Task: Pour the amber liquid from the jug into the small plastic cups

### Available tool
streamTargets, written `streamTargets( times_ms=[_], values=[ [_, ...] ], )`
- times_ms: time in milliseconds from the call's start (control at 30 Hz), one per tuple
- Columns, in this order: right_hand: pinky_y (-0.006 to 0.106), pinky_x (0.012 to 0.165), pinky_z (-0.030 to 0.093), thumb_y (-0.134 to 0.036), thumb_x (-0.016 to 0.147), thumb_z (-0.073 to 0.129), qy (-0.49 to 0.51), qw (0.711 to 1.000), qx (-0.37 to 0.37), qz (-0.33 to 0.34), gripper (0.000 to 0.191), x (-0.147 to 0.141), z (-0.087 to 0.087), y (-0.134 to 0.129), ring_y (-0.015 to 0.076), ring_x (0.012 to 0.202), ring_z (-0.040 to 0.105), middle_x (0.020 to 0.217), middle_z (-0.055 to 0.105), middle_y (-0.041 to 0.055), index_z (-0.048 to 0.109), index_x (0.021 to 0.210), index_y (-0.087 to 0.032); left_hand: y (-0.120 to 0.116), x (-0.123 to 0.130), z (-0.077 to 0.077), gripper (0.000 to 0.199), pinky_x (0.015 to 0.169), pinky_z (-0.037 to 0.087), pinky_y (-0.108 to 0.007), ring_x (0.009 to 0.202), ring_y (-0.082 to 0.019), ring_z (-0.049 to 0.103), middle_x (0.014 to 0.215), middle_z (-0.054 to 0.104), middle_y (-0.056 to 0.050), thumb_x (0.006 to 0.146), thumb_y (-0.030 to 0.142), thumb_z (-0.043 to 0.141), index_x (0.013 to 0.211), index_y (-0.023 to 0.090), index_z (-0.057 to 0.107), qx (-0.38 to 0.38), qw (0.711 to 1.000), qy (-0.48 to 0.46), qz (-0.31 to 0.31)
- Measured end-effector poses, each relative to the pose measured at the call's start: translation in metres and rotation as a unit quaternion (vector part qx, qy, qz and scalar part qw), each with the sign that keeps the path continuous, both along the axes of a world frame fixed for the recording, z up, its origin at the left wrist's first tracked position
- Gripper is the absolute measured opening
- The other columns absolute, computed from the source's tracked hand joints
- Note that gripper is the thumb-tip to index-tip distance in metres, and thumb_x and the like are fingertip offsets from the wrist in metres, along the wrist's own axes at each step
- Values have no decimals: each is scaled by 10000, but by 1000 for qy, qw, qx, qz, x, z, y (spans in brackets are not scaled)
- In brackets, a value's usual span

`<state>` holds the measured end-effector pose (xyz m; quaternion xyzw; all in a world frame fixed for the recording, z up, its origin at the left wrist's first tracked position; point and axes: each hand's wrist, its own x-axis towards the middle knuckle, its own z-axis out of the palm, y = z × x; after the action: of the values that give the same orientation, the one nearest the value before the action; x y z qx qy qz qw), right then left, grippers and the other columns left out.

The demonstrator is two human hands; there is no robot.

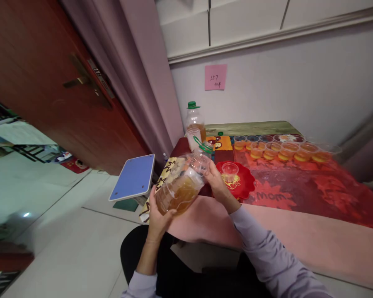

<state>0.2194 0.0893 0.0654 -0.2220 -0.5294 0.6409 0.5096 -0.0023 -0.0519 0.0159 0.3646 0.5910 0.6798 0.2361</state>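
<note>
A large clear plastic bottle, partly filled with amber liquid, is tilted between my hands with its mouth up to the right. My left hand is wrapped around its lower end. Near the neck, my right hand grips the upper part. A green carry ring circles the uncapped-looking neck. Just beyond the mouth is a red scalloped plate with a clear plastic cup on it. A stack of clear cups stands behind the bottle.
Several cups of orange liquid are lined up at the back right of the red table cover. A second bottle with a green cap stands at the back. A green cap lies nearby. A blue-topped stool is at the left.
</note>
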Motion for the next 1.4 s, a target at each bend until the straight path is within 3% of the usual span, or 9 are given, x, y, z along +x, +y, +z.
streamTargets(
  times_ms=[67, 133, 200, 267, 533, 667, 867, 1200, 1400],
  values=[
    [556, 1339, 491, -791, 919, 794, 27, 1000, -11, 1, 823, 3, -4, 3, 352, 1592, 606, 1687, 648, 98, 566, 1562, -330, 6, 5, 0, 1111, 1202, 553, -574, 1390, -394, 729, 1491, 746, -198, 666, 798, 950, 1564, 241, 608, 26, 989, -131, 55],
    [569, 1305, 525, -760, 912, 813, 51, 998, -26, 6, 778, 5, -9, 6, 361, 1520, 670, 1620, 697, 103, 579, 1514, -326, 13, 11, -1, 770, 1162, 584, -541, 1286, -341, 782, 1356, 813, -161, 845, 727, 844, 1407, 216, 717, 19, 967, -224, 123],
    [581, 1282, 544, -758, 884, 832, 58, 997, -43, 3, 793, 6, -13, 9, 373, 1498, 683, 1611, 698, 111, 569, 1493, -323, 21, 15, -3, 497, 1169, 583, -518, 1213, -313, 808, 1216, 852, -139, 874, 535, 857, 1220, 182, 798, -7, 955, -252, 154],
    [594, 1268, 552, -767, 863, 835, 57, 997, -56, -2, 817, 6, -15, 10, 382, 1506, 670, 1623, 684, 120, 553, 1488, -322, 26, 19, -5, 380, 1179, 582, -512, 1186, -309, 821, 1162, 867, -132, 856, 419, 855, 1141, 169, 835, -17, 954, -254, 155],
    [581, 1259, 561, -736, 890, 803, 95, 993, -74, -21, 768, 2, -17, 2, 375, 1510, 664, 1634, 666, 111, 532, 1485, -333, 32, 35, 8, 319, 1186, 592, -501, 1309, -323, 787, 1224, 867, -107, 873, 368, 804, 1151, 214, 836, -25, 942, -283, 177],
    [578, 1241, 579, -703, 914, 779, 120, 985, -121, -37, 724, -1, -18, 0, 368, 1437, 718, 1598, 700, 107, 537, 1483, -327, 33, 36, 25, 212, 1066, 665, -481, 1080, -269, 834, 1089, 872, -42, 910, 348, 780, 1091, 242, 813, -42, 935, -298, 186],
    [592, 1273, 552, -655, 926, 739, 173, 973, -140, -58, 666, -10, -21, -7, 358, 1363, 752, 1503, 755, 96, 566, 1465, -303, 31, 29, 56, 180, 801, 682, -319, 835, -195, 805, 936, 856, 2, 943, 347, 749, 1063, 237, 827, -75, 936, -303, 162],
    [602, 1277, 562, -872, 972, 585, 141, 978, -133, -79, 833, -17, -17, -18, 376, 1553, 636, 1627, 702, 97, 563, 1585, -310, 30, 17, 84, 308, 941, 673, -415, 919, -258, 808, 966, 837, -69, 1035, 436, 641, 1106, 198, 824, -110, 947, -248, 171],
    [597, 1347, 503, -814, 968, 658, 181, 970, -148, -64, 775, -16, -14, -20, 375, 1578, 620, 1653, 695, 78, 611, 1549, -303, 31, 13, 86, 318, 1035, 658, -492, 988, -285, 805, 1030, 836, -80, 1048, 469, 606, 1087, 225, 806, -116, 957, -213, 156]
  ],
)
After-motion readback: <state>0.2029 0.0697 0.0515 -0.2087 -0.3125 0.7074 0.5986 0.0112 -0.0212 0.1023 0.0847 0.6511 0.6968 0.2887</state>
